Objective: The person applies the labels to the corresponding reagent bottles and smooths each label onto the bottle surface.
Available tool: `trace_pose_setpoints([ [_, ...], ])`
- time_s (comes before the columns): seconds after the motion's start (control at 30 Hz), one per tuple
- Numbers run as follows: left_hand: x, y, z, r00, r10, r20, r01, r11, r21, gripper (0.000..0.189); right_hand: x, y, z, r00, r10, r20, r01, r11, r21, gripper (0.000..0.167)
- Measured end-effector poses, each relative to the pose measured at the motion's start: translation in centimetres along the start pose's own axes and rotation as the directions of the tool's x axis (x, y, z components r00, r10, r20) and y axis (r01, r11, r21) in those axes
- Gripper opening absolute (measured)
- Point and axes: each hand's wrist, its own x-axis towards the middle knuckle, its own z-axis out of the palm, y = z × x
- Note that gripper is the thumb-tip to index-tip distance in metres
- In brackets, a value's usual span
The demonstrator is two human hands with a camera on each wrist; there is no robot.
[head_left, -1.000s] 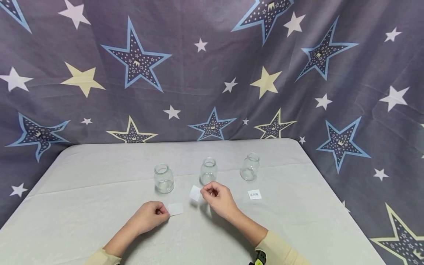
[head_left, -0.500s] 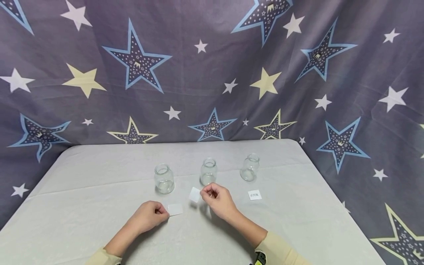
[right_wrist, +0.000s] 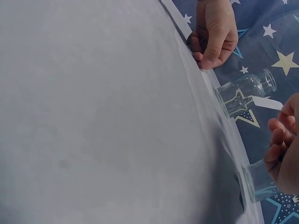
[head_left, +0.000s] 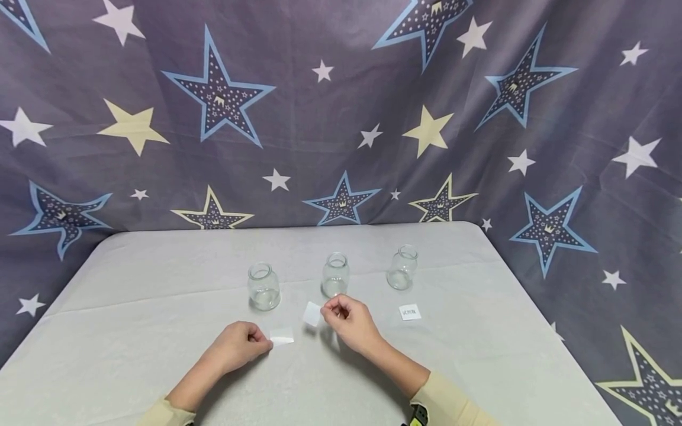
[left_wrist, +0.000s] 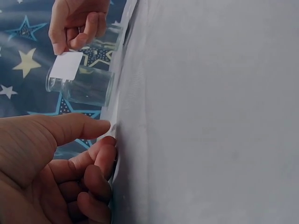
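Observation:
My right hand (head_left: 351,321) pinches a small white square label (head_left: 311,314) by its edge. It is raised over the table in front of the middle glass jar (head_left: 335,278); in the left wrist view the label (left_wrist: 66,66) faces the camera plain and white. My left hand (head_left: 240,348) rests low at the table, thumb and forefinger pinching the left edge of a pale rectangular slip (head_left: 281,337). A bright glossy strip runs along the slip's lower part. The left glass jar (head_left: 263,288) stands just behind this slip.
A third glass jar (head_left: 402,269) stands at the right, with a white label (head_left: 409,312) bearing handwritten characters lying in front of it. The table (head_left: 160,266) wears a pale cloth. Behind it hangs a dark curtain (head_left: 298,118) printed with stars.
The label in my right hand has shifted slightly left and down. The slip at my left fingers now shows a bright strip along its lower part. Jars have stayed put.

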Motion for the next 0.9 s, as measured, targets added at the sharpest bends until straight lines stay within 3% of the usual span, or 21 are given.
trace_pose_setpoints([
  [0.3,0.0,0.3,-0.6,0.999,0.045,-0.028,-0.047,0.995,-0.086,0.013,0.9,3.8,1.5,0.999,-0.040,-0.002,0.040,0.998,-0.038,0.004],
  [0.63,0.5,1.4,-0.2,0.986,0.124,-0.112,-0.145,0.969,-0.200,0.016,1.1,3.7,1.9,0.997,-0.075,0.005,0.076,0.996,-0.039,0.004],
  [0.9,0.8,2.8,0.6,0.980,0.136,-0.143,-0.173,0.940,-0.295,0.013,1.2,3.5,2.2,0.996,-0.092,-0.018,0.091,0.994,-0.053,0.005],
])
